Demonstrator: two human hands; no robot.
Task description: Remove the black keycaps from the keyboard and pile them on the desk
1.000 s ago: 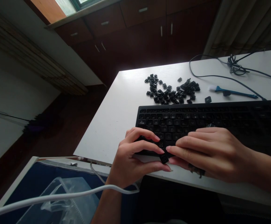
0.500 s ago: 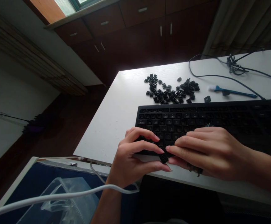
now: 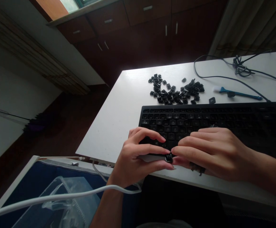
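A black keyboard (image 3: 223, 122) lies along the near edge of a white table (image 3: 119, 117). Both my hands meet at its front edge. My left hand (image 3: 138, 156) has its fingers curled and pinches a small black keycap (image 3: 168, 157) between fingertips and thumb. My right hand (image 3: 214, 153) has its fingers closed too, touching the same keycap from the right, and some small dark pieces (image 3: 197, 167) show under its fingers. A pile of loose black keycaps (image 3: 176, 90) lies beyond the keyboard.
A blue brush (image 3: 237, 93) and a lone keycap (image 3: 211, 100) lie behind the keyboard, with a black cable (image 3: 223, 77) running across the table's far right. A white cable (image 3: 57, 198) and a clear plastic bag (image 3: 64, 202) sit low at left. Dark cabinets (image 3: 140, 31) stand behind.
The keycap and both fingertips have shifted slightly up toward the keyboard's front edge. The view has tilted a little; nothing else moved.
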